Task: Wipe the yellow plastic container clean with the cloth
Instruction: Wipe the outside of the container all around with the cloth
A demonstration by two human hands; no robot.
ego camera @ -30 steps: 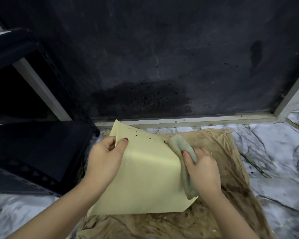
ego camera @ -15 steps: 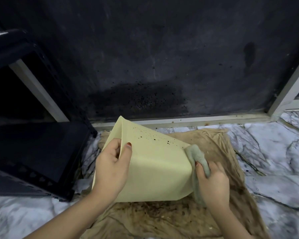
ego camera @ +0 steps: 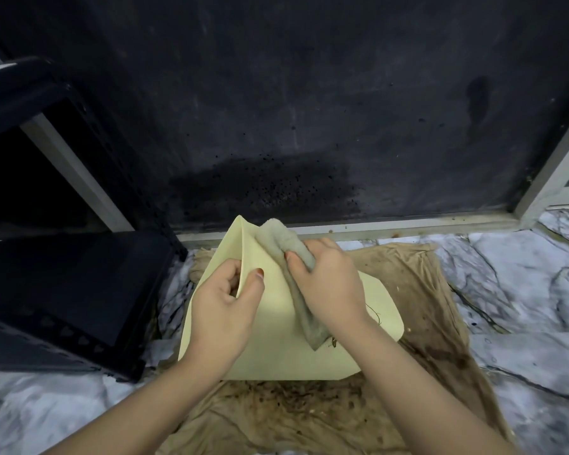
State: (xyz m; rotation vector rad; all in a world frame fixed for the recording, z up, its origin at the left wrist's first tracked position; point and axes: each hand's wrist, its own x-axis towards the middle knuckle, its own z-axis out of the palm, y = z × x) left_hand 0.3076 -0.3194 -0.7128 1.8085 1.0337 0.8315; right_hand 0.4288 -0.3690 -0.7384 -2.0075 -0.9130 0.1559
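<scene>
The yellow plastic container (ego camera: 276, 339) sits in the lower middle of the frame, turned so that 1 corner edge points up toward the dark wall (ego camera: 309, 110). Its lower edge rests on a stained brown cloth (ego camera: 440, 339) spread over the marbled surface (ego camera: 523, 290).

The left hand (ego camera: 222, 310) grips the upper left edge of the container. Its thumb lies on the near face, nail showing, while the curled fingers (ego camera: 225, 274) wrap behind the thin wall, so the wall is pinched between thumb and fingers. The container's raised corner stands just above this hand.

The right hand (ego camera: 329, 284) holds a grey-green cloth (ego camera: 286, 247) bunched against the container's upper right face. Its fingers are curled and pressed together around the wad, with the thumb tucked under it. The top of the cloth rises past the fingers toward the container's peak, and a loose tail hangs down along the face below the palm, ending near the wrist. The yellow face shows on both sides of this hand, to the left between the 2 hands and to the right beyond the wrist.

A few dark specks and a thin thread lie on the container near the cloth's tail. A black shelf unit (ego camera: 63, 290) stands at the left of the frame, beside the container, and a pale frame (ego camera: 358, 229) runs along the foot of the wall.
</scene>
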